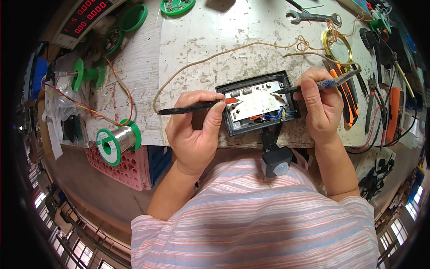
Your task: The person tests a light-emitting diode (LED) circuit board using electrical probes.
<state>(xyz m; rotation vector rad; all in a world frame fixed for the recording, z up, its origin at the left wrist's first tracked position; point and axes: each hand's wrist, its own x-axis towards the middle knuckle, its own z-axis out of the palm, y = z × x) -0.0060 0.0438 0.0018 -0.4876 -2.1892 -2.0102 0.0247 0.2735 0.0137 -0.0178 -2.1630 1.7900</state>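
Note:
An open black LED floodlight housing [232, 128] lies at the table's front edge. Inside it sits a white LED board [251, 110], with blue, red and yellow wires at its lower right. A black motion sensor [271, 162] hangs off the housing's near side. My left hand [195, 134] pinches a red-tipped test probe [188, 108] wrapped in black, its point over the board's left part. Between the fingers of my right hand [320, 107] is a black test probe [332, 83], pointing at the board's upper right. Whether either tip touches the board I cannot tell.
A thin tan wire [215, 54] arcs across the table between the probes. At left are a solder spool [117, 145], a green reel [85, 74] and a meter with red digits [87, 18]. Rightward lie a wrench [309, 17], magnifying glass [338, 48], orange utility knife [348, 98] and pliers [371, 101].

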